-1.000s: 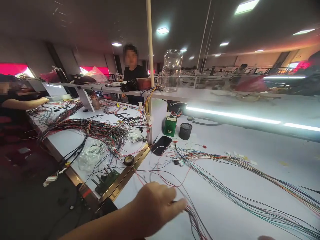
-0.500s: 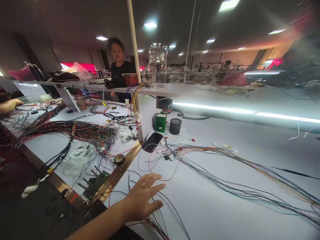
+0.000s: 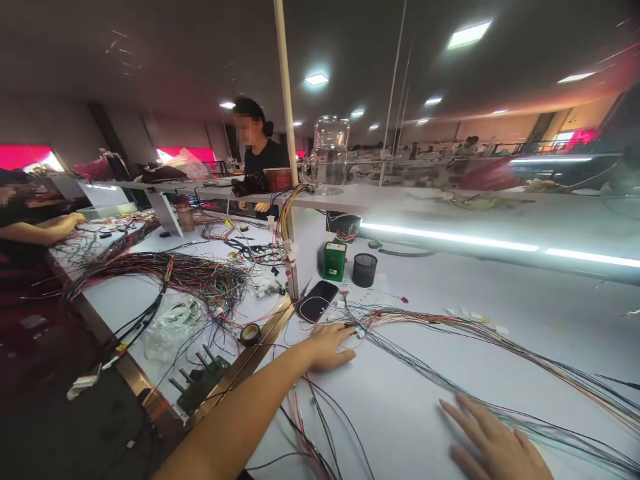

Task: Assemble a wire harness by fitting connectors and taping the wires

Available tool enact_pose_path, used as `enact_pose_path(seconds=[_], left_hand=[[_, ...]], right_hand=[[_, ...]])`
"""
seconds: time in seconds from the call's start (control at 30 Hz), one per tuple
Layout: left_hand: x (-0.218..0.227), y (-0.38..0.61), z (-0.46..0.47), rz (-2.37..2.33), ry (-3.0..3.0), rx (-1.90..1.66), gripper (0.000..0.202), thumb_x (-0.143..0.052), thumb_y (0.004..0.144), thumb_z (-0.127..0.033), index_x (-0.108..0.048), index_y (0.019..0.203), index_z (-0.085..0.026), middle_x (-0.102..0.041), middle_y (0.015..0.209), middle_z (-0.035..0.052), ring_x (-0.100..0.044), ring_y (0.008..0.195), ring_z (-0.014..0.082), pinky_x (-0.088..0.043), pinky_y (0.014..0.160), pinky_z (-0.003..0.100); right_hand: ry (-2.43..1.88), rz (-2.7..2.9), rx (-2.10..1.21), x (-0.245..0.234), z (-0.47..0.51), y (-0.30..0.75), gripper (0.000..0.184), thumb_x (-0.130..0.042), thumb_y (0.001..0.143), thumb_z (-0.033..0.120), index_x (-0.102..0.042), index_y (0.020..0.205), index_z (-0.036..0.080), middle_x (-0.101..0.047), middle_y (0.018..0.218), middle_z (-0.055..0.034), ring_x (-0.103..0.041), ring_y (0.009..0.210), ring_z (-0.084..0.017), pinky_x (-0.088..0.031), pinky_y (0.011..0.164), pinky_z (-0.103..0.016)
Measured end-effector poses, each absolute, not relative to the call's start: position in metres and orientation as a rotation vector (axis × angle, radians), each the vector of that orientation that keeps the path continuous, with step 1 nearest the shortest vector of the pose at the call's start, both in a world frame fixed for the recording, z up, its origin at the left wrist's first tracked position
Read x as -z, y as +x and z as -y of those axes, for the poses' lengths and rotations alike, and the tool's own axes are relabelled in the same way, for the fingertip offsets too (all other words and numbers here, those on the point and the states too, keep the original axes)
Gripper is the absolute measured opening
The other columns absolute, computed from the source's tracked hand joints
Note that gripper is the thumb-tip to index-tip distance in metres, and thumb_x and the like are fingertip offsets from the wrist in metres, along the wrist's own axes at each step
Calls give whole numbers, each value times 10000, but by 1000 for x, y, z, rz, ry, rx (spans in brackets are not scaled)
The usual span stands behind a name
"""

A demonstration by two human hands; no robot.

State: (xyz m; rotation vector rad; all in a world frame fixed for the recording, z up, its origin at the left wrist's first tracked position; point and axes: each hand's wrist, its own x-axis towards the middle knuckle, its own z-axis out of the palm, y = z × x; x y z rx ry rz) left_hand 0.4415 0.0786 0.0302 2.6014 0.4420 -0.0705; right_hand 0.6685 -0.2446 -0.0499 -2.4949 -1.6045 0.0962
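Far left on my feed, a person in dark clothing (image 3: 20, 230) has an arm stretched over the neighbouring tabletop (image 3: 117, 303). Across that surface I see a thick bundle of dark and red wires (image 3: 150, 267), and nearer me a crumpled clear plastic bag (image 3: 173, 327), a green block with metal pins (image 3: 211, 383) and a roll of tape (image 3: 250, 335). Another person (image 3: 263, 157) stands behind the shelf (image 3: 385, 200), head turned leftward.

Next comes my left hand (image 3: 327, 347), palm down over the white tabletop (image 3: 400, 427), thumb apart from the extended fingers. Its fingertips are at the white connectors (image 3: 360, 333) on the left end of the multicoloured wires (image 3: 430, 370); I can't tell whether they touch. Loose red and black wires (image 3: 297, 420) lie below my left forearm. Just beyond the hand lies a smartphone (image 3: 325, 293), with a green box (image 3: 334, 262) and a black mesh cup (image 3: 365, 270) behind it. A glass jug (image 3: 330, 153) stands on the shelf above.

The multicoloured wires run off rightward in two spreading strands. At lower right, my right hand (image 3: 500, 437), slightly blurred, has its fingers spread wide beside the nearer strand, nothing visible in its grasp.
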Motion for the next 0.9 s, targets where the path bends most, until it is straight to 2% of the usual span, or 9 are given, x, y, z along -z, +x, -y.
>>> enact_pose_path(seconds=[0.07,0.13,0.3,0.4,0.7,0.8,0.9], left_hand=[[-29,459,-94,-475,2613,26,715,-424,840,-629,-300,1451,-279,-315,1489,119,-286,1363,318,-250,1090,498],[-26,472,-107,-500,2638,-36,689,-455,835,-605,-343,1431,-279,-352,1453,115,-308,1340,322,-248,1086,499],[-23,496,-130,-488,2707,-197,520,-477,864,-493,-463,1348,-305,-509,1236,70,-440,1189,264,-297,1049,436],[-21,513,-140,-496,2735,-263,472,-493,862,-474,-500,1308,-319,-550,1159,51,-468,1135,251,-314,1025,427],[-12,541,-152,-603,2772,-394,369,-415,912,-438,-551,1228,-306,-574,1175,36,-463,1147,239,-304,1035,435],[-12,538,-145,-662,2779,-429,413,-303,952,-425,-527,1272,-291,-567,1175,50,-444,1166,241,-291,1054,455],[-12,528,-135,-684,2777,-451,480,-209,973,-404,-456,1353,-245,-530,1248,69,-415,1220,223,-281,1087,431]], right_hand=[[-2615,1483,-8,45,233,686,594,-423,812,683,-454,1356,447,-334,1464,35,-271,1345,-350,-231,1025,-687],[-2694,1399,11,41,223,708,587,-384,836,681,-443,1366,435,-318,1475,37,-236,1360,-343,-185,1022,-705],[-2785,1230,36,34,204,748,571,-314,877,661,-417,1384,418,-290,1491,34,-217,1368,-321,-182,1001,-711],[-2783,1177,60,33,195,756,577,-309,879,669,-427,1380,406,-303,1486,26,-222,1364,-318,-180,1004,-702],[-2766,1108,36,21,189,749,537,-340,882,634,-464,1352,406,-328,1477,29,-195,1373,-329,-143,1045,-675],[-2763,1096,25,18,189,746,514,-330,900,591,-474,1350,390,-343,1470,30,-206,1371,-324,-135,1051,-669],[-2765,1091,75,18,190,742,501,-315,913,540,-494,1343,356,-363,1457,32,-229,1366,-296,-151,1062,-640]])
